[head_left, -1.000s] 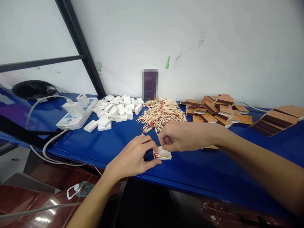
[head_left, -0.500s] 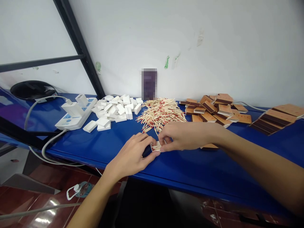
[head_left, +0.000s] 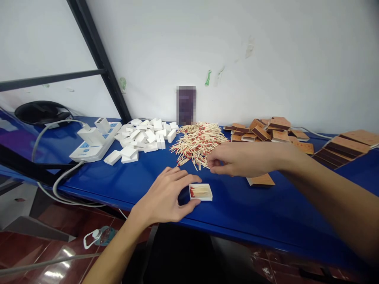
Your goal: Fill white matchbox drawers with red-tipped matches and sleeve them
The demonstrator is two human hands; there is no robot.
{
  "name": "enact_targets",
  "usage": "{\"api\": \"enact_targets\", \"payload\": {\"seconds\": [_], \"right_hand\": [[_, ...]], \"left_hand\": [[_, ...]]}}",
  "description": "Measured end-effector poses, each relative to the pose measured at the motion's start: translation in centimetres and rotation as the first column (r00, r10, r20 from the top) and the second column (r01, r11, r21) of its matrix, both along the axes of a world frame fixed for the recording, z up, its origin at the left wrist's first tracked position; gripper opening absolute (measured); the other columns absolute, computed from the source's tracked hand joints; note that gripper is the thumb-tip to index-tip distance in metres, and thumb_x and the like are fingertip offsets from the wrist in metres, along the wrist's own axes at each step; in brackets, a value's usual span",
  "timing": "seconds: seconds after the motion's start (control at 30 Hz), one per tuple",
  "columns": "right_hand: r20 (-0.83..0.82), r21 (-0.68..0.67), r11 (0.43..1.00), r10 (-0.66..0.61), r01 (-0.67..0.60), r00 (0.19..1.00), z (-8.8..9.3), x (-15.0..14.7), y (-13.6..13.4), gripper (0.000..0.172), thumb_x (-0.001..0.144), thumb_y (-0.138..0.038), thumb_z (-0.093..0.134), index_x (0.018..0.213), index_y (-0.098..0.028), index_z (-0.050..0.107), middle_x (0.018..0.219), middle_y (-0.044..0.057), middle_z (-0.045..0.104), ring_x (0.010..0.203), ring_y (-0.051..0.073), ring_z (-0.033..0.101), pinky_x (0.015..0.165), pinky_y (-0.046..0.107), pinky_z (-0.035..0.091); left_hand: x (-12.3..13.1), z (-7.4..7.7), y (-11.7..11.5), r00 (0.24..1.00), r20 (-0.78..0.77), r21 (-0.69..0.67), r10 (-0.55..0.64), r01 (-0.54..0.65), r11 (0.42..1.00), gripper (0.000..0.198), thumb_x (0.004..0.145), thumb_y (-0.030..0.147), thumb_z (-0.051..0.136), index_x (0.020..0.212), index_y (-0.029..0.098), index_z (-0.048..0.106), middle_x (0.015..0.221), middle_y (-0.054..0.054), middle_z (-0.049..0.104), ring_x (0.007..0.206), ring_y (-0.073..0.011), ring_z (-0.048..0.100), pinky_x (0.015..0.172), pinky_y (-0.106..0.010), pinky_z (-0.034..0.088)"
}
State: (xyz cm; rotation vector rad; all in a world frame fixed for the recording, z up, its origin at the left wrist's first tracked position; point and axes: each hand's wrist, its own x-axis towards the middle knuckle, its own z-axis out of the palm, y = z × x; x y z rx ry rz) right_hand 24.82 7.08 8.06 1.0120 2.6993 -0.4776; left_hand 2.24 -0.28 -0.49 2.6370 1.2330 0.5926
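Presently, left hand's (head_left: 168,195) spread fingers bracket matchbox tray (head_left: 211,194) near tabletop's (head_left: 233,209) edge; bumping could spill matches (head_left: 200,192); right hand's (head_left: 227,159) pinch unclear.

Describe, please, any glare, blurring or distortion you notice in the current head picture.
In the head view, white glare streaks the floor at lower left; blocky pixelation hides a dark object against the wall; the brown boxes at far right look stretched, perhaps by a wide lens; the match pile is fairly sharp.

- I see the left hand (head_left: 170,194) spread around a white box (head_left: 206,198) holding matches (head_left: 200,192).
- The curled right hand (head_left: 226,159) is beside the far match pile (head_left: 197,142).
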Motion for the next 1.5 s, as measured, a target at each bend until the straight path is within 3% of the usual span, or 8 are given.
{"api": "enact_targets", "payload": {"seconds": [0.13, 0.27, 0.43, 0.53, 0.7, 0.83, 1.03, 1.5], "right_hand": [[-0.001, 0.049, 0.998, -0.046, 0.046, 0.999, 0.1, 0.6, 0.1, 0.006, 0.083, -0.023, 0.059, 0.083, -0.022, 0.065, 0.074, 0.001, 0.066, 0.056, 0.015, 0.054, 0.050, 0.028, 0.032], [-0.067, 0.127, 0.991, -0.021, 0.029, 0.998, -0.3, 0.5, -0.1, 0.008, 0.082, -0.026, 0.062, 0.089, -0.022, 0.066, 0.077, 0.002, 0.068, 0.061, 0.017, 0.058, 0.053, 0.028, 0.035], [-0.083, 0.424, 0.890, -0.148, 0.170, 0.985, -4.2, -0.3, -1.0, 0.016, 0.093, -0.019, 0.050, 0.102, -0.016, 0.063, 0.099, 0.012, 0.070, 0.090, 0.025, 0.064, 0.067, 0.032, 0.041], [-0.111, 0.492, 0.843, -0.184, 0.215, 0.977, -6.9, -0.3, -1.7, 0.025, 0.092, -0.014, 0.048, 0.115, -0.014, 0.058, 0.108, 0.014, 0.066, 0.096, 0.027, 0.064, 0.070, 0.033, 0.043], [-0.228, 0.563, 0.785, -0.152, 0.257, 0.962, -9.3, 0.1, -2.6, 0.021, 0.090, -0.010, 0.047, 0.106, -0.014, 0.059, 0.096, 0.011, 0.063, 0.089, 0.024, 0.063, 0.070, 0.032, 0.047], [-0.352, 0.577, 0.766, -0.078, 0.282, 0.933, -10.1, 0.1, -3.0, 0.032, 0.090, -0.010, 0.046, 0.120, -0.014, 0.056, 0.099, 0.010, 0.063, 0.092, 0.025, 0.063, 0.075, 0.035, 0.050], [-0.407, 0.596, 0.734, -0.075, 0.327, 0.911, -9.8, -0.2, -3.4, 0.028, 0.090, -0.012, 0.046, 0.113, -0.016, 0.061, 0.100, 0.010, 0.064, 0.092, 0.027, 0.063, 0.075, 0.038, 0.051], [-0.455, 0.495, 0.839, 0.029, 0.226, 0.890, -9.9, -0.4, -3.3, 0.026, 0.092, -0.009, 0.045, 0.109, -0.016, 0.064, 0.097, 0.010, 0.064, 0.089, 0.023, 0.059, 0.076, 0.034, 0.047]], "left_hand": [[-0.1, 0.0, -0.1, 0.998, 0.023, -0.035, -0.055, 0.056, 0.998, 0.037, 0.085, 0.036, 0.068, 0.119, 0.027, 0.060, 0.106, -0.001, 0.067, 0.101, -0.0226, 0.060, 0.099, -0.041, 0.036], [-0.1, 0.0, -0.2, 0.992, 0.033, -0.082, -0.119, 0.121, 0.989, 0.044, 0.082, 0.038, 0.072, 0.123, 0.027, 0.059, 0.108, -0.001, 0.065, 0.106, -0.0230, 0.060, 0.108, -0.043, 0.031], [-0.2, 0.1, -0.2, 0.994, 0.045, -0.102, -0.098, 0.102, 0.990, 0.050, 0.082, 0.049, 0.072, 0.125, 0.027, 0.059, 0.113, -0.003, 0.064, 0.111, -0.0255, 0.058, 0.111, -0.046, 0.032], [-0.2, 0.1, 0.0, 0.999, 0.029, -0.077, -0.018, 0.020, 0.997, 0.036, 0.094, 0.047, 0.057, 0.123, 0.026, 0.060, 0.114, -0.003, 0.065, 0.110, -0.0256, 0.058, 0.107, -0.047, 0.036], [0.0, -0.2, 0.5, 0.969, -0.023, 0.049, 0.247, -0.246, 0.968, 0.029, 0.100, 0.031, 0.043, 0.116, 0.022, 0.065, 0.110, -0.006, 0.064, 0.102, -0.0265, 0.056, 0.089, -0.046, 0.045], [0.1, -0.9, 0.8, 0.916, -0.058, 0.112, 0.398, -0.390, 0.914, 0.036, 0.097, 0.028, 0.043, 0.126, 0.019, 0.062, 0.123, -0.011, 0.059, 0.112, -0.0306, 0.052, 0.093, -0.050, 0.045], [0.1, -1.6, 0.9, 0.894, -0.133, 0.164, 0.428, -0.406, 0.899, 0.045, 0.098, 0.033, 0.043, 0.138, 0.018, 0.056, 0.141, -0.015, 0.051, 0.128, -0.0362, 0.043, 0.101, -0.056, 0.042], [0.0, -1.2, 0.8, 0.932, -0.088, 0.129, 0.353, -0.340, 0.931, 0.033, 0.099, 0.031, 0.045, 0.124, 0.020, 0.062, 0.135, -0.013, 0.054, 0.126, -0.0340, 0.045, 0.101, -0.056, 0.040]]}}
